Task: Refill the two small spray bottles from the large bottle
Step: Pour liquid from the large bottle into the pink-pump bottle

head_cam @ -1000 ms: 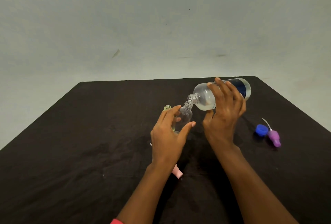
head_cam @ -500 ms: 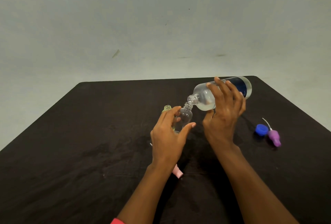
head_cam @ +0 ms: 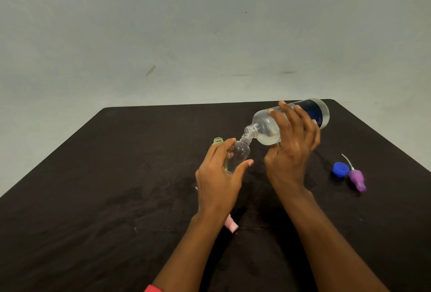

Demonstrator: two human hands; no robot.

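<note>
My right hand [head_cam: 290, 151] is wrapped around the large bottle [head_cam: 291, 121], fingers over its clear middle and thumb underneath. I hold it tipped well over, its base with the dark blue label up toward the far right corner of the table [head_cam: 116, 175] and its open threaded mouth angled down to the left. That mouth meets the neck of the small clear bottle [head_cam: 241, 151], which I grip in my left hand [head_cam: 219, 179], thumb on the right side and fingers curled round the left. The small bottle leans a little, its neck tilted toward the big one. Clear liquid sits in the lower shoulder of the large bottle; I cannot tell how much is in the small one.

Just behind my left fingers stands the second small bottle [head_cam: 218, 142], yellowish and uncapped, mostly hidden by my hand. A pink cap [head_cam: 231, 225] lies on the table under my left wrist, partly covered. Toward the right edge of the table, well apart from my hands, a blue cap [head_cam: 340, 168] lies touching or just beside a purple spray top [head_cam: 356, 178] with its thin tube pointing away from me.
</note>
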